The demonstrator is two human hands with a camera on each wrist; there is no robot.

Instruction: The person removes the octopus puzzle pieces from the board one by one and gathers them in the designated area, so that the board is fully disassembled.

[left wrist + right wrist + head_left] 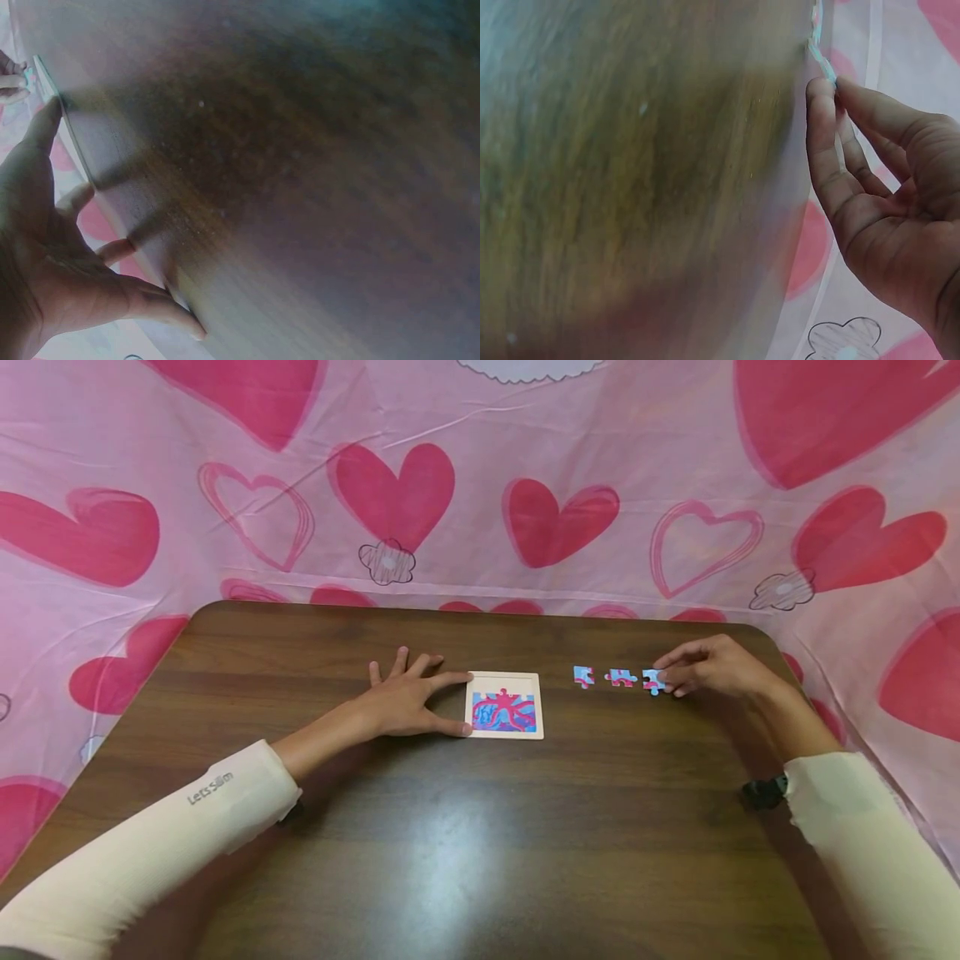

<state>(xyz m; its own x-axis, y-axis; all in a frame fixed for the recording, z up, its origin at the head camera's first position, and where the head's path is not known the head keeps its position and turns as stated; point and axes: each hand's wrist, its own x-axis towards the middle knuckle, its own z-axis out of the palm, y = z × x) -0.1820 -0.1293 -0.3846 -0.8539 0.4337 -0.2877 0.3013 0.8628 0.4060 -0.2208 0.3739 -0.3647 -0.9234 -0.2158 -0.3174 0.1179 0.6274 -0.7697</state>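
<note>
A small square puzzle tray (521, 684) with a pale wooden rim lies on the table. Its lower part shows a red octopus on blue, while pale board is bare along the top. My left hand (401, 702) is spread, its thumb and index fingertip touching the tray's left edge. To the right, my right hand (716, 670) pinches a blue and pink jigsaw piece (651, 680) between thumb and fingers. Seen edge-on in the right wrist view, that piece (823, 64) sits at the fingertips. Two more jigsaw pieces, one middle (621, 677) and one left (582, 676), lie in a row beside it.
The brown wooden table (450, 827) has rounded far corners and reflects light near its front. Behind it hangs a pink cloth (480, 510) printed with hearts, which also runs along both sides. Pale sleeves cover both forearms, with a dark band at each wrist.
</note>
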